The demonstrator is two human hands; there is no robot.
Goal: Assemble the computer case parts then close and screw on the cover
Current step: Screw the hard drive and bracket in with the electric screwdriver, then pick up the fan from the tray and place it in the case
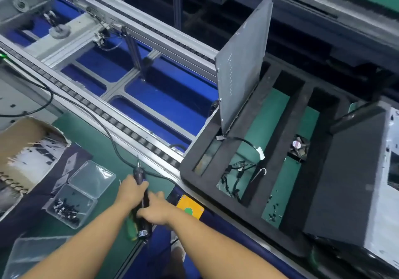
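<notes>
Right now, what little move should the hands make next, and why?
Probably tip the screwdriver toward the clear box of screws to pick one up: the left hand and right hand both grip it, and the cover panel stands upright in the foam tray.

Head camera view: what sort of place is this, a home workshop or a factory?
Most likely a factory assembly line for computers. A long conveyor runs past the bench, the left hand and right hand hold a corded electric screwdriver, and a clear box of screws lies open nearby.
</notes>
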